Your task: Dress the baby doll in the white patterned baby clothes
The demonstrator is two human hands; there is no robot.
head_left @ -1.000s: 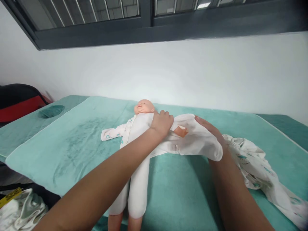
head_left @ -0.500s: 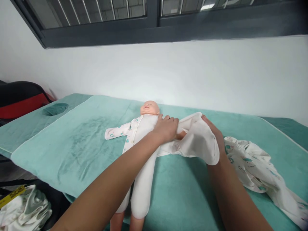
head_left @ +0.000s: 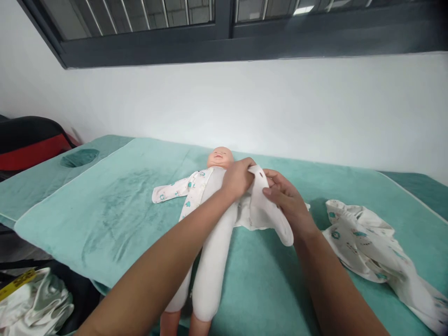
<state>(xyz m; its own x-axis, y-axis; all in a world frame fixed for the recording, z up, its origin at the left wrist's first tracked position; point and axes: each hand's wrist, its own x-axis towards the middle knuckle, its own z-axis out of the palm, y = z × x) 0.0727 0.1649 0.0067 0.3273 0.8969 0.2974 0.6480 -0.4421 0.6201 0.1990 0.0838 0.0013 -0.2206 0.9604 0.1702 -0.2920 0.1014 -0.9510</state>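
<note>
A baby doll (head_left: 213, 186) lies on its back, head toward the wall. One arm, at the left of the view, is inside the sleeve of a white printed baby shirt (head_left: 191, 205). The other half of the shirt spreads to the right of the doll. My left hand (head_left: 238, 178) is closed on the upper edge of that half, beside the doll's shoulder. With its thumb and fingers, my right hand (head_left: 285, 198) pinches the white cloth a little further right. The doll's arm on that side is hidden by my hands and the cloth.
White printed baby pants (head_left: 371, 242) lie crumpled at the right on the green padded bed (head_left: 119, 219). The bed has a round hole (head_left: 80, 157) at the far left. Folded cloths (head_left: 37, 301) are at lower left, a black and red bag (head_left: 31, 142) behind.
My right hand has moved left, close to my left hand, drawing the shirt's loose half inward. The doll's bare hand, visible earlier, is now covered. My left hand has risen slightly and grips the edge.
</note>
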